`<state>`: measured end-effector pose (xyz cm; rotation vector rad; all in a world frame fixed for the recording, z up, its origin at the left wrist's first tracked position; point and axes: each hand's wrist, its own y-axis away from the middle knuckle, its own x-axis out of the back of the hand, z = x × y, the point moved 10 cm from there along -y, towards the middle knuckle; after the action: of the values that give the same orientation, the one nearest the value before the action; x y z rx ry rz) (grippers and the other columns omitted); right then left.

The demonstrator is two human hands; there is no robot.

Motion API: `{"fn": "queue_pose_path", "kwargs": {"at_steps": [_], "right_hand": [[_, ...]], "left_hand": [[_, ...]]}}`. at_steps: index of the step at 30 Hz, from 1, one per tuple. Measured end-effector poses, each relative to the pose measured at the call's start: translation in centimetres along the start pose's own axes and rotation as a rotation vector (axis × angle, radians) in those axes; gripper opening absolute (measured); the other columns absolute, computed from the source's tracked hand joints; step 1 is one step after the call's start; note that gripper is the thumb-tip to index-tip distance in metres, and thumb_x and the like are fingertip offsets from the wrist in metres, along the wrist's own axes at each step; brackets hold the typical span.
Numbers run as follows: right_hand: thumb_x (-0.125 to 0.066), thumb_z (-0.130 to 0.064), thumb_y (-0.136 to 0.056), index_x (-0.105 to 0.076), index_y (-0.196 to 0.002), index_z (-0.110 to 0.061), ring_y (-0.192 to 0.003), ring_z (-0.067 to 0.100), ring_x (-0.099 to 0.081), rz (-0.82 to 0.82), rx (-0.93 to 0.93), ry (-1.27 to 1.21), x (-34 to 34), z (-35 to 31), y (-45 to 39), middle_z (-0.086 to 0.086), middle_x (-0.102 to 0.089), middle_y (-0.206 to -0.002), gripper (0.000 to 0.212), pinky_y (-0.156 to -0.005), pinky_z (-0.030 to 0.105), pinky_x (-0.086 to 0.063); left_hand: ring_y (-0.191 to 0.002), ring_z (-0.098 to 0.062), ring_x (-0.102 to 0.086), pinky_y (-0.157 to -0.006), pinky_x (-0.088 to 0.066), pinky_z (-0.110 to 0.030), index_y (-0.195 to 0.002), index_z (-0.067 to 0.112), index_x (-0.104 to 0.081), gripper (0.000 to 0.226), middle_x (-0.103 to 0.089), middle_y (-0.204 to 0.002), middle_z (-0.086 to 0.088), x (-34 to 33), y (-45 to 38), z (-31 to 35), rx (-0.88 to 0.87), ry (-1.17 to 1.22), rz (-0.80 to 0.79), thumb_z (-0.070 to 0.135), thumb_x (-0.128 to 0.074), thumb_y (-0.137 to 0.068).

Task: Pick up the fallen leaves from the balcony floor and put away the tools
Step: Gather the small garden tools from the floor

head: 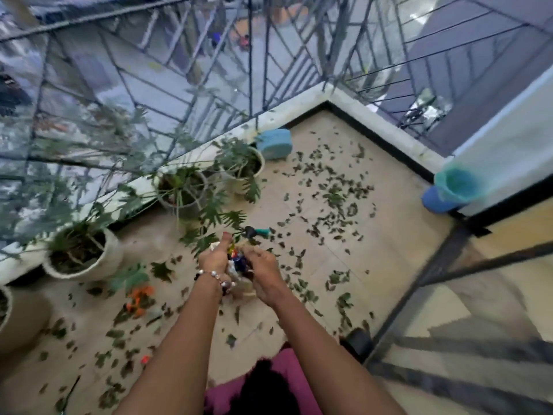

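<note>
Green fallen leaves (335, 202) lie scattered over the beige tiled balcony floor (389, 235), most of them beyond and to the right of the hands, more below the left forearm. Both hands meet at mid-frame around a crumpled plastic bag (236, 265) with white, blue and yellow on it. The left hand (216, 257), a beaded bracelet (214, 277) at its wrist, grips the bag with thumb raised; the right hand (263, 272) has its fingers curled onto the bag's other side. Just beyond the hands a green-handled garden tool (257, 232) lies on the floor. To the left of the left hand, an orange tool (139, 299) lies blurred among leaves. Farther left and beyond, potted plants (185, 190) stand along the railing (209, 70). A teal bucket (456, 185) stands far right.
</note>
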<state>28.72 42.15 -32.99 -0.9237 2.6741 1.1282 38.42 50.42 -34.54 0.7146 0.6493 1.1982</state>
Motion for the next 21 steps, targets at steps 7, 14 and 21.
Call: {"fn": "queue_pose_path", "kwargs": {"at_steps": [7,14,21], "right_hand": [[-0.07,0.006,-0.081,-0.069,-0.091,0.005,-0.062,0.012,-0.065,0.02,0.194,0.296,13.9,-13.7,0.4,0.011,-0.068,-0.075,0.011,-0.062,0.024,-0.055],[-0.075,0.001,-0.078,-0.071,-0.083,-0.012,-0.061,0.011,-0.066,0.148,0.362,0.569,23.0,-20.6,-0.5,0.0,-0.069,-0.069,0.014,-0.063,0.03,-0.058],[-0.071,0.008,-0.079,-0.068,-0.084,0.001,-0.057,-0.003,-0.062,0.303,0.374,0.481,30.3,-21.3,-0.2,0.001,-0.066,-0.069,0.009,-0.057,0.012,-0.047]], "left_hand": [[-0.082,-0.033,-0.066,-0.081,-0.054,-0.057,-0.088,0.003,-0.061,0.051,-0.066,-0.093,-0.021,-16.1,1.7,-1.3,-0.032,-0.146,-0.172,0.045,-0.082,-0.069],[-0.095,-0.032,-0.067,-0.079,-0.057,-0.05,-0.111,0.008,-0.066,0.1,-0.069,-0.108,-0.016,-27.0,2.8,-2.8,-0.027,-0.371,-0.241,0.067,-0.082,-0.032],[-0.085,-0.033,-0.068,-0.07,-0.058,-0.05,-0.102,0.006,-0.068,0.077,-0.07,-0.099,-0.018,-33.5,4.4,-5.3,-0.042,-0.559,-0.346,0.065,-0.083,-0.054]]}}
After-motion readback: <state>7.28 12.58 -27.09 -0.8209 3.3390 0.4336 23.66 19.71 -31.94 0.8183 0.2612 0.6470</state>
